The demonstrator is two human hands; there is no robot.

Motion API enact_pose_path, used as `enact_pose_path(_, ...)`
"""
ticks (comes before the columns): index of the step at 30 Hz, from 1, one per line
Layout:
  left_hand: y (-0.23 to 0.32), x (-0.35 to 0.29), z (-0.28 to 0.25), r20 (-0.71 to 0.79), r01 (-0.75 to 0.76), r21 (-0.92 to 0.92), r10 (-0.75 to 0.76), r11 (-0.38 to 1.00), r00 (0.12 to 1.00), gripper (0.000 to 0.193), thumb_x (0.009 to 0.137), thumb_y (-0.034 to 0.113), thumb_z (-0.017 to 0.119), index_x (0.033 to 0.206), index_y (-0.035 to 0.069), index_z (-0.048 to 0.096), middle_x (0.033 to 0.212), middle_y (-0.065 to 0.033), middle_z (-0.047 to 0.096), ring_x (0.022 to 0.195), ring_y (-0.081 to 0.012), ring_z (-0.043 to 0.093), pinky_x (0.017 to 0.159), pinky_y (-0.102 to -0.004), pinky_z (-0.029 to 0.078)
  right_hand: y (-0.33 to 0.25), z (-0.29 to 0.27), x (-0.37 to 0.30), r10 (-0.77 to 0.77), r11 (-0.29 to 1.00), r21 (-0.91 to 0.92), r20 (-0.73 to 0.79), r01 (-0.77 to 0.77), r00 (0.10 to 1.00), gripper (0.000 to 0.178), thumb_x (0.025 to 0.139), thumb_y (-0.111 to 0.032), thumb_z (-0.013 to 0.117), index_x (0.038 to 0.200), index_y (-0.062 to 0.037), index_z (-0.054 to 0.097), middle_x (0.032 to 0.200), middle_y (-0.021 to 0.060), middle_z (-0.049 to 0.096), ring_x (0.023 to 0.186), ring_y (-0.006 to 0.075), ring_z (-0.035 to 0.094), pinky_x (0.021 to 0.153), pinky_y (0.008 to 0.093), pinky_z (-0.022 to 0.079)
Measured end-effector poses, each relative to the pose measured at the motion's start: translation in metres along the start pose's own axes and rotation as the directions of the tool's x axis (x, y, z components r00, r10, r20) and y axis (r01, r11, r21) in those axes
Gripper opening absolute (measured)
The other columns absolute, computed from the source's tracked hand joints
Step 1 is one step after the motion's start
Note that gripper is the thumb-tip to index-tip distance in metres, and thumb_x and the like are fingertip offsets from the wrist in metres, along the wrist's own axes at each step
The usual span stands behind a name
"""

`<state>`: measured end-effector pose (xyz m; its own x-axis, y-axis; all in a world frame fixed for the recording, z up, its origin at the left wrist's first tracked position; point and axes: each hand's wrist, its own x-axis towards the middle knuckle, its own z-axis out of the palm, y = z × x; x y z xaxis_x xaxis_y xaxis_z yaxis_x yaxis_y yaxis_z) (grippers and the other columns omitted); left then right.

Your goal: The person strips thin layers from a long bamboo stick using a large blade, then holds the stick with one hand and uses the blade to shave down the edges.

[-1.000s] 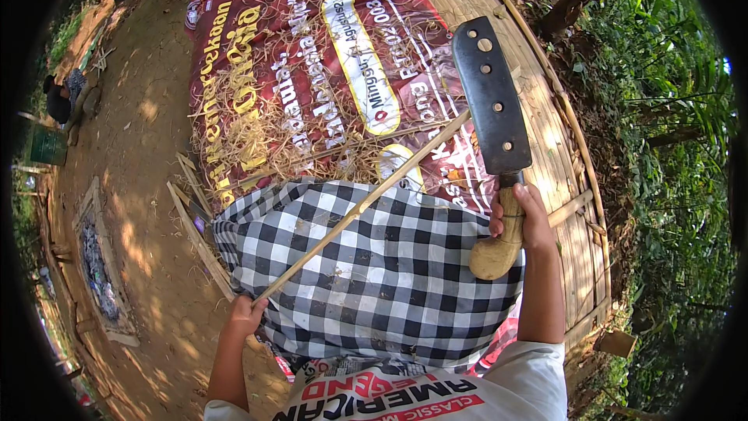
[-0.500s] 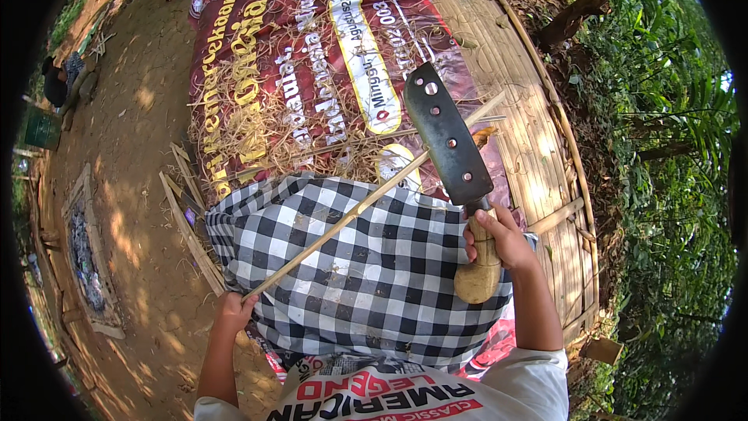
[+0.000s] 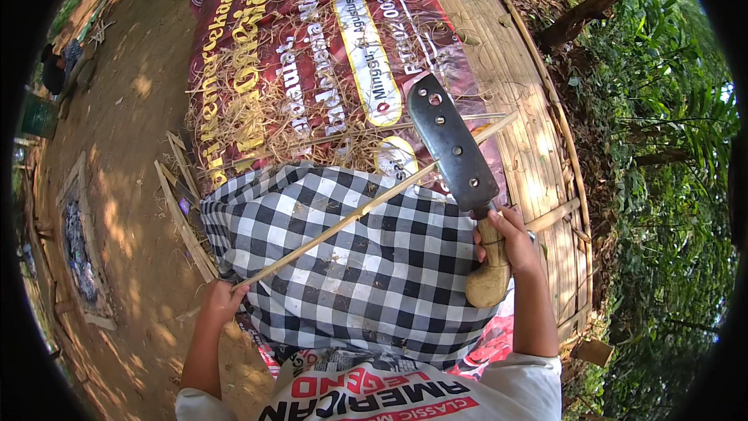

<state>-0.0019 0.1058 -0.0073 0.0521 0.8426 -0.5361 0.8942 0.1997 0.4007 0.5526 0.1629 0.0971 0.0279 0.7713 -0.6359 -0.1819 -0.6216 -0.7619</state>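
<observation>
My right hand (image 3: 510, 240) is wrapped round the wooden handle of a broad cleaver-like knife (image 3: 454, 144). Its dark blade has several round holes and points up and away from me. A long thin bamboo strip (image 3: 331, 231) slants across my lap, its near end pinched in my left hand (image 3: 222, 302). The strip's far part passes behind the blade; whether the two touch I cannot tell. Under the strip, a black-and-white checked cloth (image 3: 343, 265) covers my lap.
A red printed banner (image 3: 257, 54) lies ahead, strewn with curly shavings (image 3: 241, 109). It partly covers a bamboo slat platform (image 3: 538, 140). Wooden pieces (image 3: 183, 218) lie left of the cloth, beside bare ground (image 3: 132, 187). Green plants (image 3: 670, 210) grow along the right.
My left hand has moved slightly left and up, with the bamboo strip shifting along. The knife has moved a little to the right and down. Both hands keep their holds.
</observation>
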Motion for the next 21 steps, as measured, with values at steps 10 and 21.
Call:
enact_pose_path(10, -0.002, 0.002, 0.003, 0.008, 0.006, 0.034, -0.006, 0.999, 1.000, 0.064, 0.085, 0.058, 0.059, 0.069, -0.004, 0.063, 0.064, -0.0278, 0.057, 0.070, -0.0481, 0.060, 0.060, -0.0505, 0.046, 0.018, 0.016, -0.012, -0.100, 0.978, -0.177, 0.077, 0.112, 0.992, 0.029, 0.096, -0.022, 0.060, 0.108, 0.0030, 0.053, 0.071, 0.0084, 0.059, 0.054, 0.0164, 0.058, 0.049, 0.0299, 0.047)
enact_pose_path(21, -0.007, -0.001, 0.006, -0.031, -0.030, -0.014, 0.030, 0.999, 0.999, 0.068, 0.084, 0.062, 0.059, 0.070, -0.005, 0.062, 0.062, -0.0270, 0.056, 0.068, -0.0488, 0.059, 0.059, -0.0507, 0.045, 0.027, 0.021, -0.019, -0.201, 0.938, -0.291, -0.011, 0.189, 0.980, 0.021, 0.094, -0.015, 0.062, 0.102, 0.0030, 0.055, 0.065, 0.0043, 0.058, 0.051, 0.0122, 0.056, 0.049, 0.0269, 0.046)
